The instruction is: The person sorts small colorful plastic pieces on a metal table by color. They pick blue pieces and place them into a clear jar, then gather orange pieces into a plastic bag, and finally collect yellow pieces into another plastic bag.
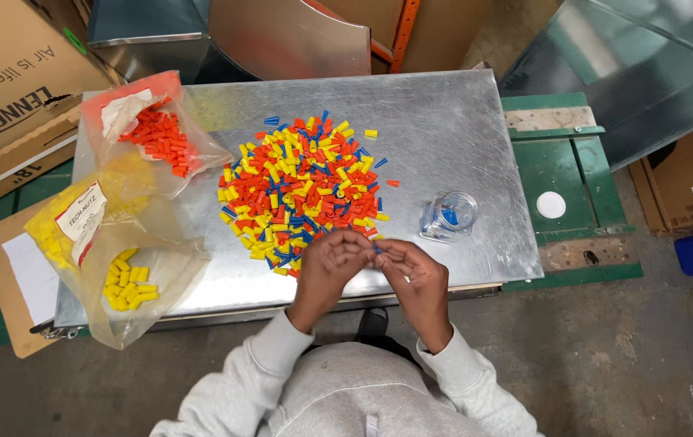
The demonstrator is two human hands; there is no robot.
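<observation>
Connectors fill the head view, the only view I have: a loose pile of small cone-shaped wire connectors (302, 190) in red, yellow, orange and blue lies in the middle of a galvanised metal sheet (459, 121) that serves as the worktop. At the near edge of that pile my left hand (332, 260) and right hand (413, 271) meet, fingers curled inward and fingertips nearly touching; a speck of blue shows between them, so I judge they pinch one blue connector, though I cannot tell which hand carries the grip. Right of the pile, well apart from it, a small clear plastic jar (448, 215) lies on the sheet with a few blue pieces inside, and farther right, off the sheet, sits a white round lid (551, 205). Left of the pile a clear bag of orange connectors (156, 133) rests open, and nearer me on that side a clear bag of yellow connectors (124, 267) sags over the sheet's edge. I judge each piece as very light, hard-shelled and slick, apt to roll or skitter on bare metal, so I would take one across its ribbed wider end with fingertip and thumb, gently, rather than scooping.
</observation>
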